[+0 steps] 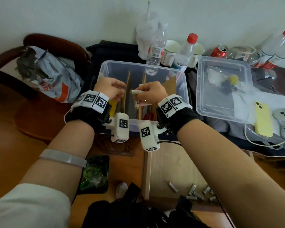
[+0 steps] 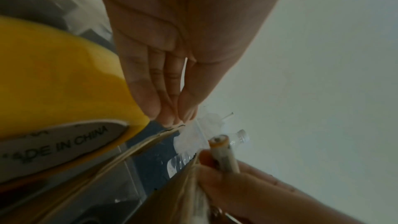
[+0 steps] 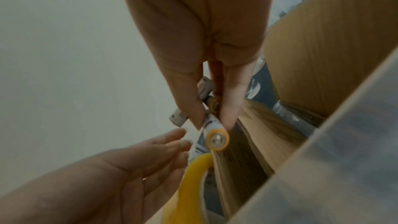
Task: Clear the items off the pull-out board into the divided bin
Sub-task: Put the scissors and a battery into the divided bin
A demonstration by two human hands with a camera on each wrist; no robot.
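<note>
A: Right hand [image 1: 150, 94]?

B: Pinching a clutch of batteries [image 1: 138, 91] between thumb and fingertips, hovering above the divided bin [image 1: 105, 66]. One cell poking out sideways toward the left hand [image 1: 109, 89], orange end leading.

A: Why gripped at the tips like that?

B: Probably to let go one at a time into the slot directly below, rather than dumping the lot. Hard to count the cells; at least three in the right wrist view.

A: And the left hand?

B: Holding nothing. Fingers nearly straight and bunched, tips on the top edge of the cardboard divider [image 1: 127, 79], just beside the batteries. Likely steadying that flimsy wall, or waiting to take the jutting cell; cannot tell which.

A: Anything under it?

B: A yellow item [image 1: 112, 109] below the left palm, in its own compartment, so kept apart from the battery slot.

A: Finished, then?

B: Not yet. More loose batteries [image 1: 197, 192] lying behind the right wrist on the pull-out board [image 1: 168, 163], well apart from the bin.

A: Risk?

B: Round, slick cells; easy to roll into the wrong compartment or bounce off the divider edge. Best released low, close over the slot.
</note>
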